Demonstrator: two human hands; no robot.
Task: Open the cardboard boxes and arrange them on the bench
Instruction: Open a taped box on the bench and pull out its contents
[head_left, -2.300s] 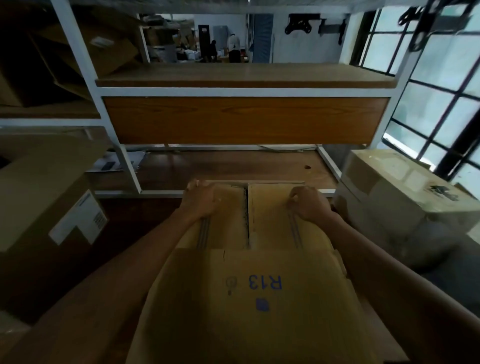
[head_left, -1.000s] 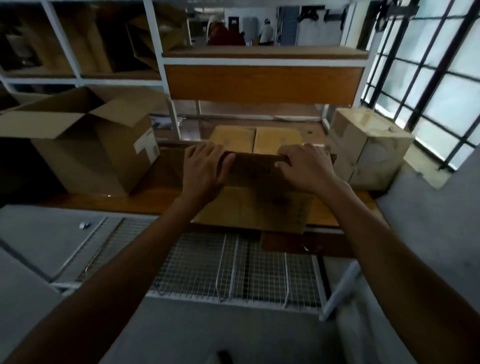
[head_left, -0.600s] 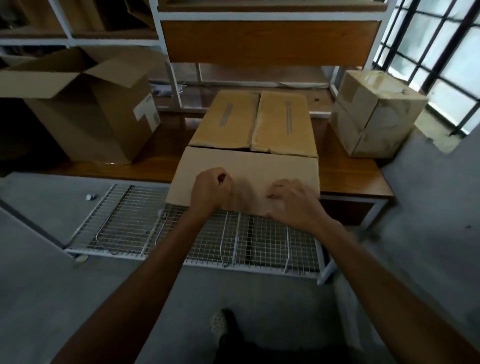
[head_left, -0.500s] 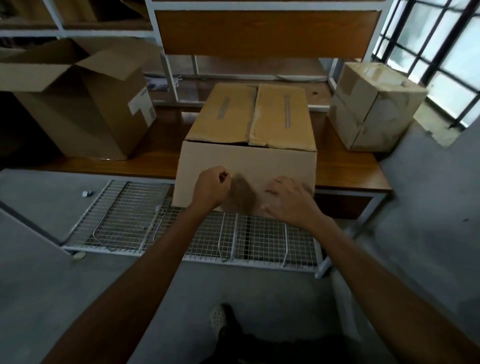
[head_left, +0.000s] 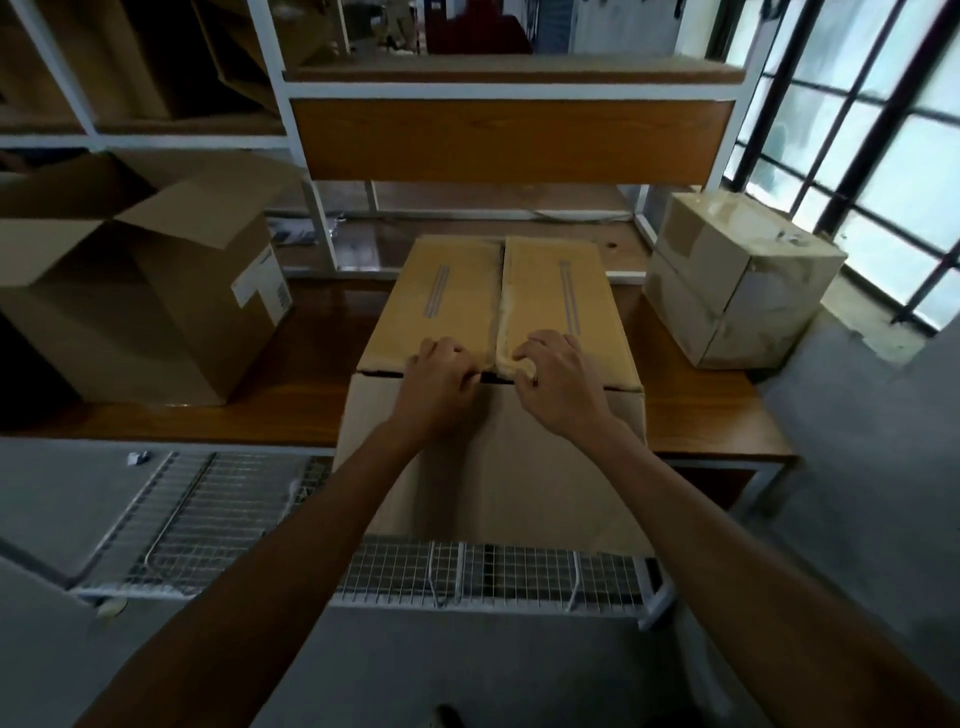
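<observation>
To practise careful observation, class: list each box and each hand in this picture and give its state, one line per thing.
middle box: on the bench, top flaps down, near edge slightly lifted.
left box: flaps open.
right box: closed.
left hand: grips the middle box's left flap edge.
right hand: grips its right flap edge.

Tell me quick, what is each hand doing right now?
Left hand: closed, gripping the left top flap.
Right hand: closed, pinching the right top flap.
</observation>
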